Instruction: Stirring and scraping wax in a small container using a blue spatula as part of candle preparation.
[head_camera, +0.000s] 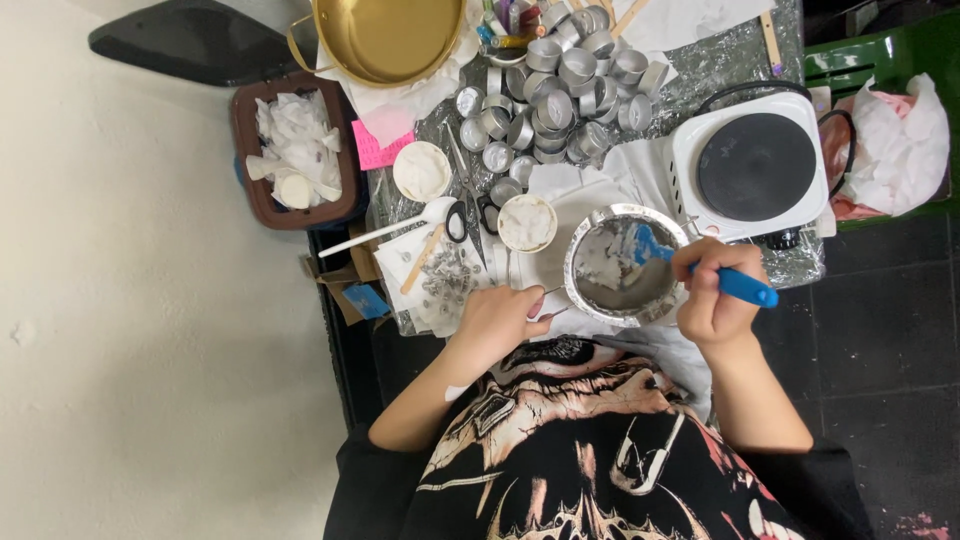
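Right hand (712, 300) grip clenched on blue spatula (735, 285), blade inside metal pot (622, 265); pot just below-left of white hotplate (750, 165) on tabletop (720, 60); left hand (497, 318) grip pinches pot handle (552, 300), left of hotplate.

Little bare worktop (720, 60) is left: a heap of small metal cups (560, 90) fills the upper middle, a hotplate (752, 165) blocks the right, and scissors (465, 195) and tubs crowd the centre.
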